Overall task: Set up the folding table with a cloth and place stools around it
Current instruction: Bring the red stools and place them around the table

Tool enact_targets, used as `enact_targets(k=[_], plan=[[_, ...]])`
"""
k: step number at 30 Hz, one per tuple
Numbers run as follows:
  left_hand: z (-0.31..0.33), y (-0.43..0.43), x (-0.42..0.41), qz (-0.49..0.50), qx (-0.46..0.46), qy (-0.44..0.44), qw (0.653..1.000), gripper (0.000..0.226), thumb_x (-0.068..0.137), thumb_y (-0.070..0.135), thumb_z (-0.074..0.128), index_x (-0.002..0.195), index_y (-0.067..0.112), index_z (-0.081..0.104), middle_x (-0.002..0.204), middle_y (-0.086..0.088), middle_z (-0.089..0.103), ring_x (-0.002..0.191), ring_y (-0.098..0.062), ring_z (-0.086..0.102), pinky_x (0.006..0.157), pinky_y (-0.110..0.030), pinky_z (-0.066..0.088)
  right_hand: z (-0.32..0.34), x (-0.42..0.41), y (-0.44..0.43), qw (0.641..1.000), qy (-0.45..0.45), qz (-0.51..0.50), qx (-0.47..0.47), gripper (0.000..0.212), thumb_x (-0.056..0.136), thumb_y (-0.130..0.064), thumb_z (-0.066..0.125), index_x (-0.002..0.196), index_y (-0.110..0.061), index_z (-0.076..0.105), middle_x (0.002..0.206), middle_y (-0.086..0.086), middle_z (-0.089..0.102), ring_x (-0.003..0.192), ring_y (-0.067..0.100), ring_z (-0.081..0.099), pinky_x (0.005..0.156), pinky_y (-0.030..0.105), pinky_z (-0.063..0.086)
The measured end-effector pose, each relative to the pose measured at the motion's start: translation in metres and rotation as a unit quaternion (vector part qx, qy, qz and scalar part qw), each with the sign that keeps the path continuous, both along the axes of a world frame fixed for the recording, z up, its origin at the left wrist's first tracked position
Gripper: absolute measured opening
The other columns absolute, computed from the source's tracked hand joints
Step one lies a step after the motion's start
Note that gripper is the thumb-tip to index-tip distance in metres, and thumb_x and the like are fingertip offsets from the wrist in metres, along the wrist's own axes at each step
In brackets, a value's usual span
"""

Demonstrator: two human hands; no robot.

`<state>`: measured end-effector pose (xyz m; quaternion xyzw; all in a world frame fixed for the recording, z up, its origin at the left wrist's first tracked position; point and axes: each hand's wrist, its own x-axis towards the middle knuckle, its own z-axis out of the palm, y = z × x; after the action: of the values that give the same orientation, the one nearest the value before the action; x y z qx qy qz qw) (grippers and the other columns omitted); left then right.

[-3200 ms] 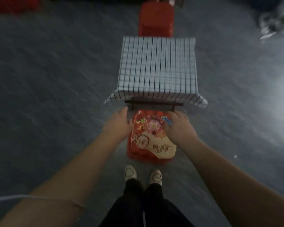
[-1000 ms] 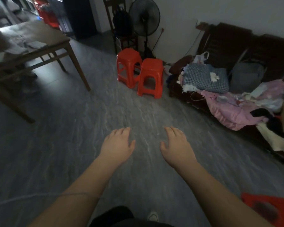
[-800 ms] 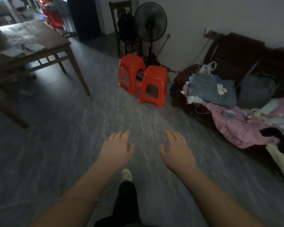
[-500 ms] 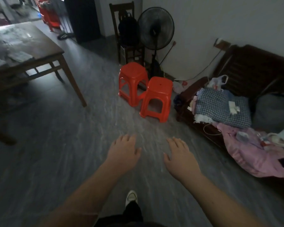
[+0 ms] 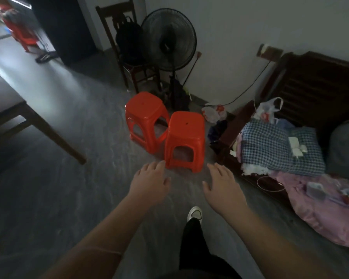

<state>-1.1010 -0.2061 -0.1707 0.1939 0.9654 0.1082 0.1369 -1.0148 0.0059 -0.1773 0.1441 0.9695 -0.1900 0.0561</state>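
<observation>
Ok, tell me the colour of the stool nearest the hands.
The stool is bright orange-red; the head view shows it.

Both hands are held out palm down over the grey floor [image 5: 69,198], fingers loosely spread, nothing held. The left hand [image 5: 149,182] is seen at 11 o'clock of a white shoe [image 5: 194,213], the right hand [image 5: 222,188] at 1 o'clock. At 12 o'clock two red stools are stood close together: the near stool [image 5: 186,133] just beyond the fingertips, the far stool [image 5: 144,109] at its 10 o'clock. Behind them a fan [image 5: 168,43] and a chair [image 5: 127,47] are set by the wall. A table [image 5: 54,135] is found at 9 o'clock, and at 3 o'clock a bench [image 5: 314,81] piled with checked cloth [image 5: 278,146] and pink cloth [image 5: 320,208].
</observation>
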Motion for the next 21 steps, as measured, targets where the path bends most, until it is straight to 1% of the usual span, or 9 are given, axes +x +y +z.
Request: enact_targets(k=[3, 5, 9, 13, 17, 21], plan=[[-0.011, 0.040, -0.069, 0.012, 0.000, -0.013, 1.000, 0.048, 0.089, 0.041, 0.043, 0.134, 0.024, 0.042, 0.138, 0.000, 0.052, 0.128, -0.027, 0.048, 0.102, -0.045, 0.043, -0.012, -0.077, 0.039, 1.000, -0.003, 0.004, -0.012, 0.065, 0.097, -0.041, 0.047, 0.155, -0.021, 0.026, 0.160, 0.004, 0.027, 0.149, 0.023, 0.018, 0.118, 0.043, 0.029], [-0.012, 0.063, -0.114, 0.021, -0.008, -0.030, 0.999, 0.047, 0.088, 0.041, 0.044, 0.132, 0.026, 0.042, 0.137, 0.001, 0.053, 0.127, -0.027, 0.049, 0.101, -0.046, 0.044, -0.014, -0.127, 0.065, 1.000, -0.013, 0.011, -0.017, 0.065, 0.097, -0.042, 0.047, 0.155, -0.022, 0.026, 0.160, 0.004, 0.028, 0.148, 0.024, 0.019, 0.117, 0.043, 0.030], [-0.015, 0.101, -0.199, 0.030, -0.014, -0.038, 0.999, 0.048, 0.091, 0.041, 0.045, 0.135, 0.024, 0.041, 0.139, -0.001, 0.052, 0.128, -0.029, 0.049, 0.101, -0.045, 0.044, -0.024, -0.222, 0.109, 0.999, -0.038, 0.024, -0.025, 0.063, 0.097, -0.041, 0.048, 0.154, -0.021, 0.028, 0.159, 0.006, 0.030, 0.148, 0.026, 0.021, 0.115, 0.044, 0.032], [-0.031, 0.128, -0.273, 0.048, -0.006, -0.062, 0.997, 0.055, 0.096, 0.040, 0.046, 0.146, 0.021, 0.034, 0.147, -0.003, 0.046, 0.134, -0.029, 0.044, 0.106, -0.046, 0.040, -0.052, -0.305, 0.139, 0.996, -0.074, 0.013, -0.042, 0.063, 0.097, -0.039, 0.048, 0.153, -0.020, 0.028, 0.159, 0.009, 0.029, 0.147, 0.028, 0.023, 0.115, 0.046, 0.033], [-0.068, 0.145, -0.345, 0.043, -0.009, -0.088, 0.995, 0.060, 0.097, 0.039, 0.045, 0.151, 0.019, 0.029, 0.150, -0.003, 0.042, 0.137, -0.029, 0.040, 0.108, -0.046, 0.038, -0.091, -0.374, 0.157, 0.993, -0.107, -0.012, -0.051, 0.065, 0.097, -0.039, 0.048, 0.154, -0.018, 0.026, 0.159, 0.010, 0.029, 0.146, 0.029, 0.024, 0.112, 0.049, 0.036], [-0.134, 0.164, -0.426, 0.042, 0.008, -0.121, 0.992, 0.064, 0.097, 0.039, 0.048, 0.153, 0.018, 0.026, 0.155, -0.005, 0.037, 0.141, -0.028, 0.036, 0.111, -0.046, 0.037, -0.149, -0.442, 0.170, 0.989, -0.131, -0.047, -0.052, 0.065, 0.097, -0.038, 0.050, 0.153, -0.018, 0.025, 0.158, 0.010, 0.029, 0.145, 0.029, 0.027, 0.109, 0.048, 0.039]])
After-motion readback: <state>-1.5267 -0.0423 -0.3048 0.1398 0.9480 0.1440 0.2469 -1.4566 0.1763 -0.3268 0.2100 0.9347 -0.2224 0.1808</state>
